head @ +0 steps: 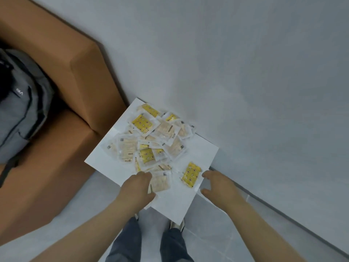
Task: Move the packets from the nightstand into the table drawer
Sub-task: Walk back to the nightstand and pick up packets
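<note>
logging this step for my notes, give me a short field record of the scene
surface: white nightstand
packets: yellow and pale, heaped
stray: yellow packet, apart from the heap
left hand: at a pale packet, grip unclear
right hand: open, beside the yellow packet
drawer: not in view

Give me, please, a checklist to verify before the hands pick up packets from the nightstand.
1. Packets lie piled on the nightstand: ok.
2. Right hand is open and empty, beside the separate yellow packet: ok.
3. Left hand is at a pale packet, but whether it grips it: cannot tell.
4. Table drawer open and ready: cannot tell, it is out of view.
</note>
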{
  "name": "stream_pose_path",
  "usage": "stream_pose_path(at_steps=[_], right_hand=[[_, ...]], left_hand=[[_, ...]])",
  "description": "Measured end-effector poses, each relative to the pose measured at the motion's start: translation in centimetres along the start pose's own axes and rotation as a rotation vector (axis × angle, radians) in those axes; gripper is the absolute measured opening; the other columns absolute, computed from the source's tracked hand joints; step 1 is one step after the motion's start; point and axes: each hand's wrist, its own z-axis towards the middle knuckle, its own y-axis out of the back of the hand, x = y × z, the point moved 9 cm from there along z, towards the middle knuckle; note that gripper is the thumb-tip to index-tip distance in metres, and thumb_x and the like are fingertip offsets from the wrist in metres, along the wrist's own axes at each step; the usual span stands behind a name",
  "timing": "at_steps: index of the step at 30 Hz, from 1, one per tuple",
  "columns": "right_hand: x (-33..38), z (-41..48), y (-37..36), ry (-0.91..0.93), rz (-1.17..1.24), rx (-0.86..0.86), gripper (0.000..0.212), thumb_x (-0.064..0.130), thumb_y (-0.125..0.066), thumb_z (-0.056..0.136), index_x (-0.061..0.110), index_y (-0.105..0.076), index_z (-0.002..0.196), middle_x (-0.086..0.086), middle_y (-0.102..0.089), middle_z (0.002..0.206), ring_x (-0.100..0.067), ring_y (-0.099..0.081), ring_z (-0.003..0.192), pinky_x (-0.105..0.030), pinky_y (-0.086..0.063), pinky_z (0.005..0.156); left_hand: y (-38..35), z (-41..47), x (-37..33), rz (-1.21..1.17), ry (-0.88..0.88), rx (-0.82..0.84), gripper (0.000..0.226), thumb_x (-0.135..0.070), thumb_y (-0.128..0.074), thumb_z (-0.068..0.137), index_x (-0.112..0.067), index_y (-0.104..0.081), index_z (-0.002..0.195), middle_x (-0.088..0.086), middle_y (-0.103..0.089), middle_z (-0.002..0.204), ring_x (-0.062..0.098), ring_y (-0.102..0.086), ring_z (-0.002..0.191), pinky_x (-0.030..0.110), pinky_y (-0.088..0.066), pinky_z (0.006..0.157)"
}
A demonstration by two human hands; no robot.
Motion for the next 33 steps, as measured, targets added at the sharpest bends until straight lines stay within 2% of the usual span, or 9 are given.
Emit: stream_pose_path(at_steps=[10, 12, 14, 16, 20, 23, 26, 29, 33], right_hand=[[-2.4, 9.0, -6.4, -0.003, -0.053, -0.022, 0.071, 0.031, -0.069, 0.082, 0.017, -0.033, 0.141, -0.006, -0.038, 0.135, -0.024, -0.046, 0.119, -0.034, -0.046, 0.093], [-3.0, 10.4, -7.4, -0.018, -0.056, -0.034, 0.082, 0.033, -0.071, 0.081, 0.017, -0.024, 0.146, -0.009, -0.030, 0.145, -0.027, -0.039, 0.127, -0.036, -0.042, 0.099], [-3.3, 11.1, -8.1, -0.033, -0.055, -0.063, 0.093, 0.035, -0.074, 0.078, 0.016, -0.017, 0.149, -0.010, -0.026, 0.147, -0.029, -0.033, 0.131, -0.037, -0.038, 0.104], [-3.4, 11.5, -8.7, -0.045, -0.076, -0.123, 0.102, 0.037, -0.078, 0.072, 0.014, -0.015, 0.149, -0.010, -0.028, 0.145, -0.030, -0.034, 0.128, -0.038, -0.038, 0.104], [-3.3, 11.7, -9.4, -0.065, -0.107, -0.210, 0.106, 0.040, -0.078, 0.070, 0.009, -0.015, 0.149, -0.011, -0.038, 0.132, -0.028, -0.042, 0.117, -0.035, -0.038, 0.099], [-3.1, 11.5, -10.1, -0.077, -0.077, -0.192, 0.099, 0.042, -0.078, 0.070, 0.012, -0.021, 0.146, -0.008, -0.044, 0.125, -0.025, -0.048, 0.110, -0.033, -0.041, 0.093], [-2.8, 11.1, -10.5, -0.086, -0.043, -0.174, 0.079, 0.037, -0.080, 0.067, 0.015, -0.037, 0.130, -0.004, -0.050, 0.110, -0.024, -0.053, 0.100, -0.034, -0.043, 0.085], [-2.5, 10.7, -10.5, -0.075, 0.041, -0.166, 0.053, 0.030, -0.075, 0.073, 0.014, -0.044, 0.113, 0.002, -0.047, 0.092, -0.024, -0.056, 0.089, -0.035, -0.045, 0.077], [-1.7, 10.1, -10.6, -0.061, 0.150, -0.157, 0.034, 0.023, -0.066, 0.084, 0.013, -0.046, 0.110, -0.002, -0.055, 0.097, -0.024, -0.056, 0.087, -0.034, -0.047, 0.072]], left_hand=[[-6.0, 8.0, 1.1, 0.088, 0.001, -0.069, 0.062, -0.050, -0.068, 0.075, -0.015, -0.044, 0.121, 0.004, -0.047, 0.116, 0.022, -0.051, 0.099, 0.031, -0.048, 0.077], [-6.6, 8.9, 1.1, 0.102, 0.021, -0.148, 0.068, -0.050, -0.077, 0.065, -0.013, -0.049, 0.114, 0.006, -0.046, 0.113, 0.025, -0.051, 0.095, 0.033, -0.047, 0.073], [-7.0, 9.2, 0.9, 0.094, 0.026, -0.220, 0.077, -0.043, -0.090, 0.040, -0.007, -0.056, 0.098, 0.012, -0.051, 0.098, 0.029, -0.053, 0.080, 0.033, -0.046, 0.059], [-7.3, 9.3, 0.9, 0.084, 0.028, -0.310, 0.081, -0.034, -0.092, 0.021, -0.004, -0.056, 0.087, 0.014, -0.053, 0.085, 0.029, -0.051, 0.066, 0.031, -0.044, 0.050], [-7.9, 9.4, 0.8, 0.104, 0.012, -0.388, 0.081, -0.031, -0.091, 0.022, -0.004, -0.058, 0.090, 0.012, -0.053, 0.082, 0.026, -0.050, 0.066, 0.032, -0.043, 0.052], [-8.4, 9.6, 1.2, 0.108, 0.025, -0.380, 0.079, -0.031, -0.092, 0.023, -0.005, -0.059, 0.091, 0.010, -0.058, 0.080, 0.028, -0.056, 0.068, 0.034, -0.047, 0.055], [-8.6, 9.5, 1.3, 0.069, 0.002, -0.382, 0.068, -0.028, -0.093, 0.028, -0.008, -0.064, 0.086, 0.007, -0.064, 0.074, 0.029, -0.060, 0.069, 0.034, -0.050, 0.058], [-8.3, 8.9, 1.5, 0.016, -0.020, -0.414, 0.041, -0.022, -0.087, 0.034, -0.014, -0.058, 0.062, 0.000, -0.058, 0.057, 0.024, -0.055, 0.058, 0.026, -0.041, 0.050], [-7.1, 7.3, 2.9, -0.107, 0.001, -0.438, 0.027, -0.027, -0.077, 0.060, -0.019, -0.051, 0.061, -0.005, -0.054, 0.055, 0.019, -0.048, 0.057, 0.025, -0.032, 0.052]])
